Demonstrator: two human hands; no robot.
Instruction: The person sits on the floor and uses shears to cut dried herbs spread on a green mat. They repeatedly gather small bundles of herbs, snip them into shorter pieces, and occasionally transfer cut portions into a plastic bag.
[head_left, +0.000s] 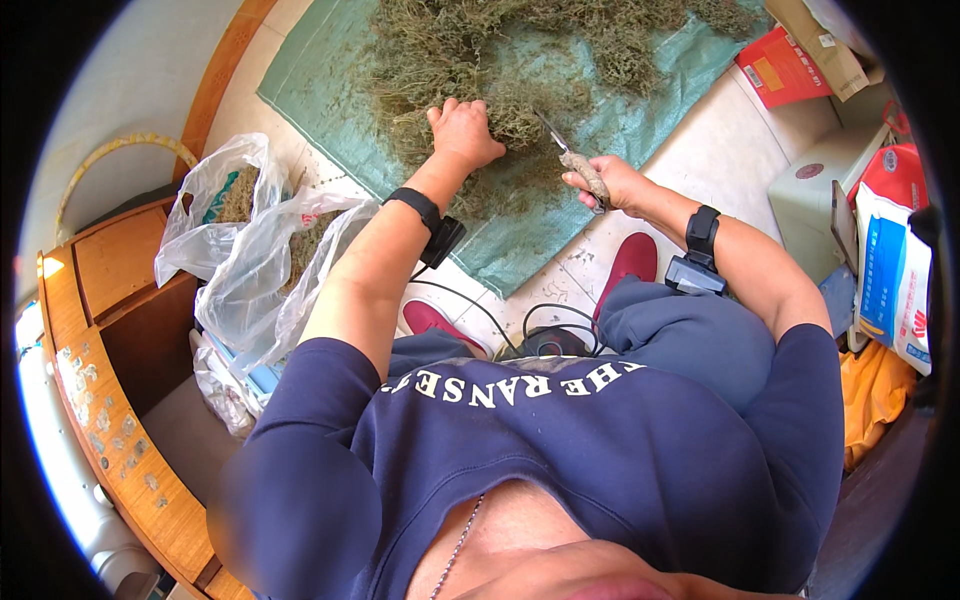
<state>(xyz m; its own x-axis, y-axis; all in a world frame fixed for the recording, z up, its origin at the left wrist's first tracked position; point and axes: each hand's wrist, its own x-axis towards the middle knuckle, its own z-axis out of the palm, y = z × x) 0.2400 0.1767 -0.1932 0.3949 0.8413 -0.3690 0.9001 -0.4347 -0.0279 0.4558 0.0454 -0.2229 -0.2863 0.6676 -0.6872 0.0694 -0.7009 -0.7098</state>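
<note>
Dried herb stalks (450, 52) lie heaped on a green woven plastic sheet (322, 82) on the floor. My left hand (465, 135) rests on the near edge of the heap, its fingers curled over some stalks; whether it grips them is hard to see. My right hand (611, 184), to the right of the heap, is closed around the cloth-wrapped handle of a knife (583, 169). The narrow metal blade points up and left, towards the stalks. My hands are apart.
Clear plastic bags (255, 247) with dried plant matter stand at the left, beside a wooden cabinet (127, 262). Cardboard boxes (787, 67), a grey-green bin (802, 187) and a printed sack (889, 247) are at the right. Black cables (480, 304) run near my red shoes (630, 262).
</note>
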